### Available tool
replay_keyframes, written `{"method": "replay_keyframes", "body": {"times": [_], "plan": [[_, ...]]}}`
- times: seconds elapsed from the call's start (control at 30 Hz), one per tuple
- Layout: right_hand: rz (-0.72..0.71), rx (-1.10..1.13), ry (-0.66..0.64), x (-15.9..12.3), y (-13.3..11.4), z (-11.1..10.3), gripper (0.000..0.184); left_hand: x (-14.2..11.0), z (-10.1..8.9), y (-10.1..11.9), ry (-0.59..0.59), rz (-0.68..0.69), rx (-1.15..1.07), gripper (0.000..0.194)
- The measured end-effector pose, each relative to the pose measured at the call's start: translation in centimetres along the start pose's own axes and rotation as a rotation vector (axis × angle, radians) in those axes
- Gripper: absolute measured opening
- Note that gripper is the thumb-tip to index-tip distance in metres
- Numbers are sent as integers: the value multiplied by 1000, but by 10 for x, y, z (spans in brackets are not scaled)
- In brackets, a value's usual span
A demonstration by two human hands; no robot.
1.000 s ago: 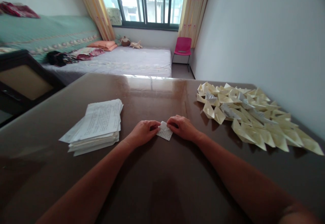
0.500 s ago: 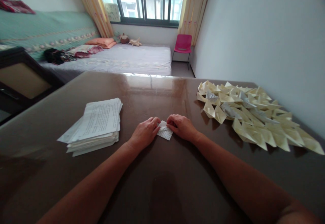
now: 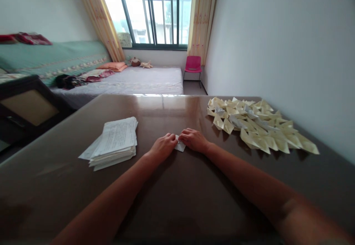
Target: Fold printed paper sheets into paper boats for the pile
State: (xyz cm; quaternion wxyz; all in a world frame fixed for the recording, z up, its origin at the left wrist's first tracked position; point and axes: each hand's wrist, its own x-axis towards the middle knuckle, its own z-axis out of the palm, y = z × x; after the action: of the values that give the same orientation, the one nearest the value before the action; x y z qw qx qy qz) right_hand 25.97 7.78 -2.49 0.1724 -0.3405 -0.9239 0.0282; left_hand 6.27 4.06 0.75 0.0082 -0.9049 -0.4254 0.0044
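Note:
A small folded piece of printed paper (image 3: 181,147) lies on the brown table (image 3: 155,200) between my two hands. My left hand (image 3: 165,144) pinches its left side with curled fingers. From the right, my right hand (image 3: 193,139) grips the paper's upper right edge, fingers bent and close together. The hands nearly meet above the paper and cover much of it; only its lower part with print shows.
Left of my hands stands a stack of printed sheets (image 3: 118,136). Many folded paper boats (image 3: 255,121), mostly cream and some printed, crowd the table's right side near the wall. Beyond the table are a bed (image 3: 155,80), a pink chair (image 3: 193,64) and a dark cabinet (image 3: 30,104).
The camera view has tilted up and shifted. My hands have come closer together on the paper, and less of it shows between them.

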Motion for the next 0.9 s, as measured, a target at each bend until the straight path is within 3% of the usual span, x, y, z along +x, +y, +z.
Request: {"method": "replay_keyframes", "body": {"times": [0.2,0.37,0.53,0.73,0.9], "plan": [[-130,-183,-172,-14,-11,-17,35,1,-4,11,-36,10,29,25],[37,-284,-177,-36,-22,-23,42,-22,5,15,-2,-26,29,35],[172,-286,-228,-42,-32,-26,43,-46,13,16,39,-102,12,44],[268,-267,-263,-36,-46,-30,40,-45,14,14,45,-175,-33,45],[419,-199,-263,-16,-49,-30,31,-42,10,12,62,-198,-81,44]]}}
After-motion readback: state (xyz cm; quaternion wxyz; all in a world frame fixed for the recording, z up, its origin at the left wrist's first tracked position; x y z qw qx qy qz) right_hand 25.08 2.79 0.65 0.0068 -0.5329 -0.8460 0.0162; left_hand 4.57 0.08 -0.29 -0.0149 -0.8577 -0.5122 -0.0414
